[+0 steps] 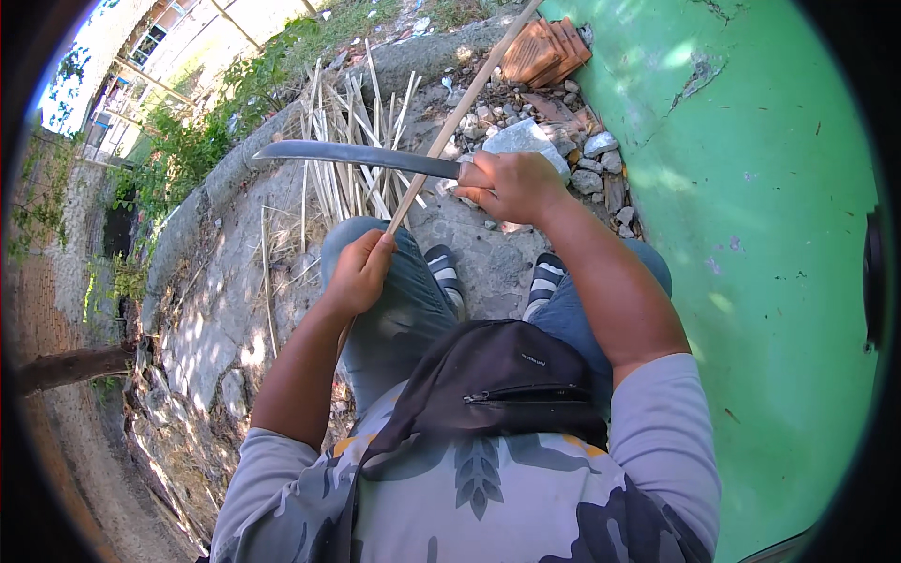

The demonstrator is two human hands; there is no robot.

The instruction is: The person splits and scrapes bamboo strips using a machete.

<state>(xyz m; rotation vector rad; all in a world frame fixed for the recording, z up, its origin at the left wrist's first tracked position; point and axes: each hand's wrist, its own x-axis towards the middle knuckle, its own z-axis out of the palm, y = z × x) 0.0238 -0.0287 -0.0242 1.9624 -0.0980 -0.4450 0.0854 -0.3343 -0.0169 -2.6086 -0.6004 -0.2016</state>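
My right hand [516, 188] is closed round the handle of a long knife [375, 156] with a dark, slightly curved blade. Its tip points to the left. The blade lies across a long, pale wooden strip [469, 94], apparently touching it. My left hand [361, 267] grips that strip above my left knee. From there the strip slants up and away to the right, past the top of the view; its lower end passes beside my left thigh. Beyond my knees, a pile of thin pale strips [343, 188] lies on the ground.
Stones [591, 174] and stacked orange tiles [544, 54] lie ahead to the right. A green wall [751, 235] runs close along my right side. A black bag [507, 375] rests on my lap. To the left are a low stone border [178, 230] and green plants [192, 141].
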